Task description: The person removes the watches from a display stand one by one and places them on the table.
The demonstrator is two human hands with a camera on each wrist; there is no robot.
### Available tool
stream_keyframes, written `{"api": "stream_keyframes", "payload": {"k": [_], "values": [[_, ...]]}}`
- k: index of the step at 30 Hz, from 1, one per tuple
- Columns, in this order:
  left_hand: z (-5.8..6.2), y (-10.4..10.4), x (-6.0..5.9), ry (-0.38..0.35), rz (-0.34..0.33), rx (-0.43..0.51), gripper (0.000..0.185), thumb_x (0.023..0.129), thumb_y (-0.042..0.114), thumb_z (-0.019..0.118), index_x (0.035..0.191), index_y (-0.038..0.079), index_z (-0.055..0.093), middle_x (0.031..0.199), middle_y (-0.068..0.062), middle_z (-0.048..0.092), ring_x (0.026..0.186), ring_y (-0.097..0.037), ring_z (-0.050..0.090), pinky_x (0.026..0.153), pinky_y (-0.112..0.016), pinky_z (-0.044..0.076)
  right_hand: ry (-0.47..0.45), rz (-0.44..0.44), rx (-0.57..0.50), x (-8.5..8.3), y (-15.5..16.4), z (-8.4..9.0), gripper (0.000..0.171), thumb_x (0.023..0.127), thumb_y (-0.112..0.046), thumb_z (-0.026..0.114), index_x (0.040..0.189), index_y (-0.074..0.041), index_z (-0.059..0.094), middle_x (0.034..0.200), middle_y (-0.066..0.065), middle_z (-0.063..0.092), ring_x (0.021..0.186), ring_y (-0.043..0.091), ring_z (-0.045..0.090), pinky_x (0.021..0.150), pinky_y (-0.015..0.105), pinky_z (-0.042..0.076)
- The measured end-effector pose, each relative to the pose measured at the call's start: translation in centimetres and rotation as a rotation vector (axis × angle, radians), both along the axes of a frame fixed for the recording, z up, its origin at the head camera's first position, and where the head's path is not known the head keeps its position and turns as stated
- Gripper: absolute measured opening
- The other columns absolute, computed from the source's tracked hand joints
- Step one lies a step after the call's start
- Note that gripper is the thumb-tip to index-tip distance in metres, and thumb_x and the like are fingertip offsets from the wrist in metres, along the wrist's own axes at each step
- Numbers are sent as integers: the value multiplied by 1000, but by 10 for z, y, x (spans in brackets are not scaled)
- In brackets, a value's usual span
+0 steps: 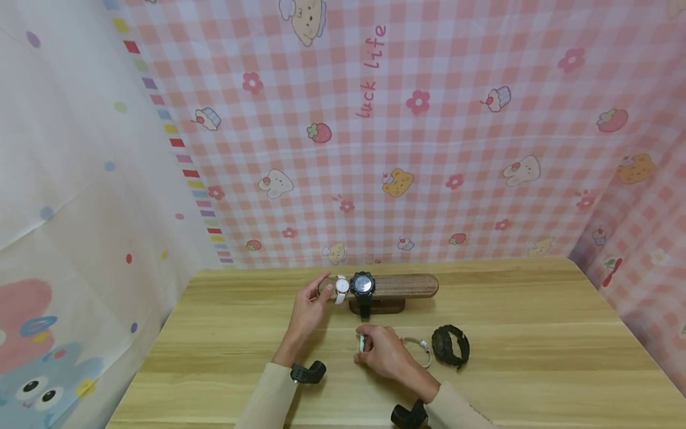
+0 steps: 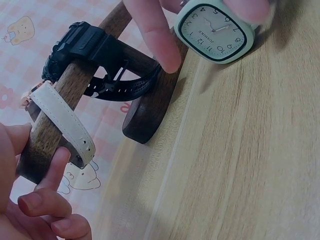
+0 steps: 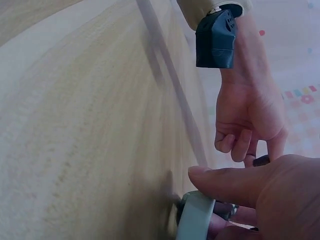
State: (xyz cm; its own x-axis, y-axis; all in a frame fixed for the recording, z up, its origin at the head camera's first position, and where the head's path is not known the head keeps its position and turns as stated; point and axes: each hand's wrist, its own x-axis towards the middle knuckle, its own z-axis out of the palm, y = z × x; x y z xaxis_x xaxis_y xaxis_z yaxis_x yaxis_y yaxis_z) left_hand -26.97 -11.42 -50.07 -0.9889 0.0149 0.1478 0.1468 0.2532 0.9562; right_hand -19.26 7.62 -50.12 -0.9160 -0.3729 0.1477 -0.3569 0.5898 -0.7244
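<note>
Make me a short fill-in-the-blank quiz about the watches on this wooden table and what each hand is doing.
1. The right hand pinches a pale green watch whose face is ____ in shape.
2. The left hand touches the wooden stand beside the watch with the ____ strap.
3. The stand carries ____ watches.
4. The black watch on the table lies to the ____ of the right hand.

Missing words: square; white; two; right
</note>
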Motion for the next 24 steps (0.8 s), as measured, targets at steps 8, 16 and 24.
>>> {"api": "stream_keyframes", "payload": {"k": [8, 16, 24], "values": [[-1, 0, 0, 8, 3, -9, 36, 93, 29, 58, 128, 32, 56, 74, -11, 53, 67, -19, 49, 54, -22, 39, -21, -6, -9, -1, 7, 14, 49, 75, -15, 77, 116, 5, 59, 65, -7, 59, 52, 1, 49, 52, 20, 43], [-1, 0, -1, 26, 2, -8, 37, 92, 31, 59, 128, 29, 57, 70, -3, 51, 66, -18, 49, 54, -22, 39, -11, -136, -10, -8, 29, 46, 41, 82, -29, 72, 116, -7, 64, 71, -8, 57, 51, 6, 46, 46, 23, 38], [8, 1, 3, -3, -11, -6, 38, 93, 25, 59, 130, 21, 56, 69, -4, 49, 61, -10, 43, 53, -22, 38, 84, -280, 24, -24, 67, 66, 41, 85, -30, 69, 118, -7, 63, 96, 8, 61, 81, 20, 60, 69, 38, 49]]}}
